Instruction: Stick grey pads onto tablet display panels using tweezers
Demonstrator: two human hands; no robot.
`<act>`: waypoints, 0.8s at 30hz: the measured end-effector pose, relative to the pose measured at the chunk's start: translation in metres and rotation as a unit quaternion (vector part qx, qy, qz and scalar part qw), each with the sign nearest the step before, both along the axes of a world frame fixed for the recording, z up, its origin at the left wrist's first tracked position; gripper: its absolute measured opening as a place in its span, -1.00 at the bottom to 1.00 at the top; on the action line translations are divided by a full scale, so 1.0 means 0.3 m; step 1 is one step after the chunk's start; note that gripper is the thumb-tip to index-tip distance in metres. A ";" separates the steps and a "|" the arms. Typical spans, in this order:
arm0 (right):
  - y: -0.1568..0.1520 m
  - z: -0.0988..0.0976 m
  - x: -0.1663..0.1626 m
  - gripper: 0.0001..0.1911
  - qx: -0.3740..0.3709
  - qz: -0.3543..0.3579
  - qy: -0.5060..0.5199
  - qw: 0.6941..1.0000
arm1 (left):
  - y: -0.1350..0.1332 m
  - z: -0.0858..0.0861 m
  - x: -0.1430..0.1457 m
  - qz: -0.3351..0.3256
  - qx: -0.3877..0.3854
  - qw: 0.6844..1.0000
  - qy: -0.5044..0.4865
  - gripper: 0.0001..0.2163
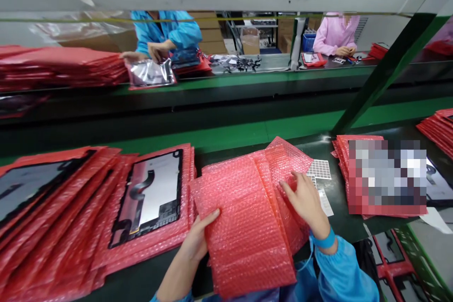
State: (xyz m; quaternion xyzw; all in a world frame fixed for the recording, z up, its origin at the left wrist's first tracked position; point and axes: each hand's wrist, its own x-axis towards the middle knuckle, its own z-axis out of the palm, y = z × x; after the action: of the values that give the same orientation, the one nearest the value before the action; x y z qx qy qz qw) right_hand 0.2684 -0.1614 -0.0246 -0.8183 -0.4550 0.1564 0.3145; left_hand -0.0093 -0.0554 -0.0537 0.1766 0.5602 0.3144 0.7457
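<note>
Head cam; faces fwd & down; hands close below; opp. bench farther off.

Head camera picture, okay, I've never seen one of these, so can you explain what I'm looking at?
There's no machine here, just a person's two bare hands. This single view comes from a camera on that person's head, looking forward and down. The left hand holds red bubble bags, its thumb on top. The right hand is spread over the bags at the right. On the dark bench, a panel lies on a bag stack to the left; label sheets and another stack, partly blurred, are to the right. Across the bench are two other people, one in blue, one in pink.
</note>
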 end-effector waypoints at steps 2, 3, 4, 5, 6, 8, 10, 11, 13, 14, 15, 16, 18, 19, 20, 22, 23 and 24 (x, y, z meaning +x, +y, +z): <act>0.022 -0.038 0.026 -0.52 -0.068 0.005 -0.064 0.996 | 0.003 -0.003 0.006 -0.002 -0.010 1.000 -0.001 -0.68; 0.027 -0.051 0.028 -0.58 -0.090 0.015 -0.071 0.993 | 0.005 -0.005 0.005 -0.002 -0.016 1.000 -0.002 -0.69; 0.030 -0.061 0.027 -0.68 -0.104 0.021 -0.066 0.992 | 0.007 -0.008 0.003 -0.002 -0.021 1.000 -0.002 -0.70; 0.030 -0.068 0.023 -0.77 -0.112 0.021 -0.055 0.992 | 0.008 -0.011 -0.002 -0.002 -0.025 1.000 -0.002 -0.72; 0.028 -0.073 0.018 -0.83 -0.110 0.013 -0.045 0.993 | 0.010 -0.015 -0.007 -0.002 -0.028 1.000 -0.003 -0.73; 0.023 -0.081 0.013 -0.82 -0.086 -0.019 -0.058 0.994 | 0.012 -0.024 -0.020 0.000 -0.032 0.999 -0.010 -0.73; 0.020 -0.088 0.015 -0.77 -0.059 -0.052 -0.100 0.992 | 0.014 -0.032 -0.029 0.001 -0.034 0.999 -0.017 -0.71; 0.021 -0.092 0.017 -0.74 -0.054 -0.062 -0.115 0.990 | 0.014 -0.036 -0.031 0.000 -0.034 0.999 -0.018 -0.69; 0.027 -0.099 0.022 -0.66 -0.067 -0.069 -0.107 0.990 | 0.014 -0.041 -0.029 -0.003 -0.025 1.000 -0.013 -0.66; 0.033 -0.101 0.025 -0.60 -0.074 -0.070 -0.091 0.991 | 0.012 -0.042 -0.027 -0.005 -0.016 1.000 -0.011 -0.64; 0.039 -0.102 0.027 -0.53 -0.079 -0.070 -0.073 0.992 | 0.009 -0.044 -0.023 -0.008 -0.004 1.000 -0.009 -0.61; 0.045 -0.101 0.028 -0.47 -0.080 -0.070 -0.054 0.993 | 0.006 -0.045 -0.018 -0.010 0.010 1.000 -0.005 -0.58; 0.056 -0.094 0.025 -0.50 -0.068 -0.065 -0.012 0.996 | -0.005 -0.047 -0.009 -0.013 0.047 0.999 0.007 -0.50; 0.058 -0.088 0.021 -0.60 -0.050 -0.061 0.012 0.997 | -0.011 -0.049 -0.006 -0.011 0.071 0.997 0.016 -0.46; 0.058 -0.079 0.013 -0.70 -0.023 -0.051 0.043 0.998 | -0.017 -0.051 -0.006 -0.005 0.096 0.995 0.026 -0.41; 0.044 -0.053 -0.013 -0.79 0.059 -0.009 0.133 0.989 | -0.026 -0.059 -0.013 0.003 0.134 0.990 0.036 -0.31; 0.030 -0.035 -0.032 -0.76 0.099 0.022 0.191 0.976 | -0.029 -0.064 -0.021 0.003 0.141 0.989 0.037 -0.26; 0.012 -0.013 -0.053 -0.70 0.133 0.059 0.252 0.957 | -0.029 -0.071 -0.032 0.002 0.140 0.989 0.036 -0.22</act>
State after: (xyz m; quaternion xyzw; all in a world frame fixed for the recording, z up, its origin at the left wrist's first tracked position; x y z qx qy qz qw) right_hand 0.2523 -0.1579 -0.0286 -0.6748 -0.4247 0.3140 0.5154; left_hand -0.0190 -0.0642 -0.0749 0.2894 0.5372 0.3848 0.6925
